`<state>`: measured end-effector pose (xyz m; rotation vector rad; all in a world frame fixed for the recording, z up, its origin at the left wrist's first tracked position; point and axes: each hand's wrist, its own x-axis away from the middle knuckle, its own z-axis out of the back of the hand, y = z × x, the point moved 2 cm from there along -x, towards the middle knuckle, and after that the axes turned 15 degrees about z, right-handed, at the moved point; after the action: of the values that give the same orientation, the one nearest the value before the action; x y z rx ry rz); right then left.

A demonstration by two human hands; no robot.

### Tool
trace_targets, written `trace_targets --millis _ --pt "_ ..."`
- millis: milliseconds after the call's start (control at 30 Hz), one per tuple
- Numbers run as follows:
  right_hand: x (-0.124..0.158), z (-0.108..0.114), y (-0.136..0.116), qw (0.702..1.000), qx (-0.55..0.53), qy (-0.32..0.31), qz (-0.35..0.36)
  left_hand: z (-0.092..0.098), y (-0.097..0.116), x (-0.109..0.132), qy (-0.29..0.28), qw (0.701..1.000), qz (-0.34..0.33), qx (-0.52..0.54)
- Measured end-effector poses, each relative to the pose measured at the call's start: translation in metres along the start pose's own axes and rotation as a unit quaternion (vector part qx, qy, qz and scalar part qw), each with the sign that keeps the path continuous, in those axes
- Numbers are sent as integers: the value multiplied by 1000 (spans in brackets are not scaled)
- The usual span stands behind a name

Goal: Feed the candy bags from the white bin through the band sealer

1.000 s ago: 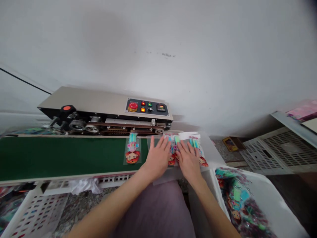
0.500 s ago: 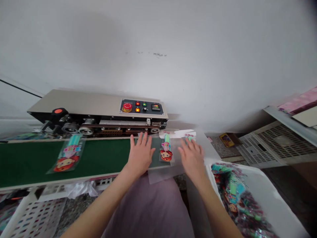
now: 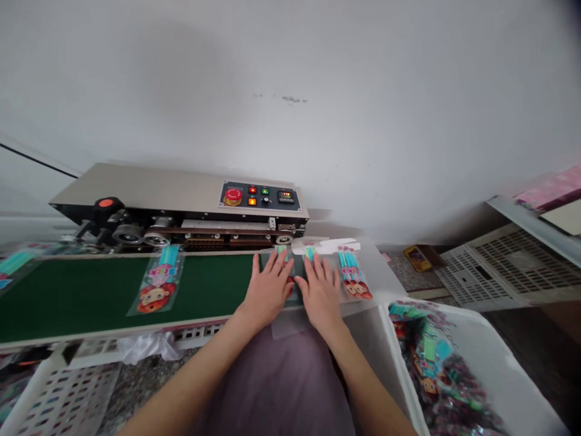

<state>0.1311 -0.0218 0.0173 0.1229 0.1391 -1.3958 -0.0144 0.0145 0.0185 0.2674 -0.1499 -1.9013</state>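
Note:
My left hand (image 3: 269,284) lies palm down with fingers spread at the right end of the green conveyor belt (image 3: 204,278). Partly covered by it is a clear packet (image 3: 288,269) with a red-haired cartoon figure. Just right of it, my right hand (image 3: 321,293) rests flat, fingers outstretched, over another packet whose green top (image 3: 309,251) shows beyond the fingertips. Beside that hand, on the pale end surface, lie packets with blue sticks and cartoon heads (image 3: 355,275). Farther left, a packet (image 3: 158,281) lies on the belt, and another packet (image 3: 17,263) is at its left end.
Behind the belt stands a band sealing machine (image 3: 181,188) with a red stop button (image 3: 233,195) and rollers. A white bin (image 3: 490,345) at lower right holds many packets. White crates (image 3: 512,260) stand at right; a perforated basket (image 3: 72,393) sits lower left.
My right hand has moved left, uncovering the packets at the right end. My left hand has shifted slightly right, over a packet. Packets on the belt show at different places.

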Motion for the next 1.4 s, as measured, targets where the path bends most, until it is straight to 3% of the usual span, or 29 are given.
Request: trace_targets --millis 67,167,267,367,467,600,700,867,1000,1167,1267,1400 --pt "-1 8 3 1000 -21 11 13 12 -1 0 -2 999 32 -10" --pt "11 18 39 999 -4 52 4 19 19 -5 -8 1000 27 4" --pt "30 17 85 996 45 49 -56 10 50 -9 -31 999 -7 42" --pt "40 11 101 994 69 33 -72 -5 68 -11 -45 997 -22 54" --pt "28 10 85 996 47 64 -31 -11 65 -10 -44 997 -44 49" --pt "-3 18 66 996 12 90 19 -8 45 -13 -66 992 -97 53" --pt "-3 17 80 996 32 80 -8 -7 28 -15 -79 987 -126 66" --pt "27 -1 99 992 69 32 -100 -11 6 -11 -76 987 -124 67" --pt "20 -8 64 995 44 -1 -90 -6 -12 -8 -87 989 -109 56" --pt "-3 4 20 997 6 3 -76 16 -40 0 -66 997 -43 10" --pt "0 13 21 998 -25 21 -51 28 -38 3 -31 1000 3 -4" --pt "12 19 39 999 -10 2 -30 29 2 0 -40 997 -48 36"
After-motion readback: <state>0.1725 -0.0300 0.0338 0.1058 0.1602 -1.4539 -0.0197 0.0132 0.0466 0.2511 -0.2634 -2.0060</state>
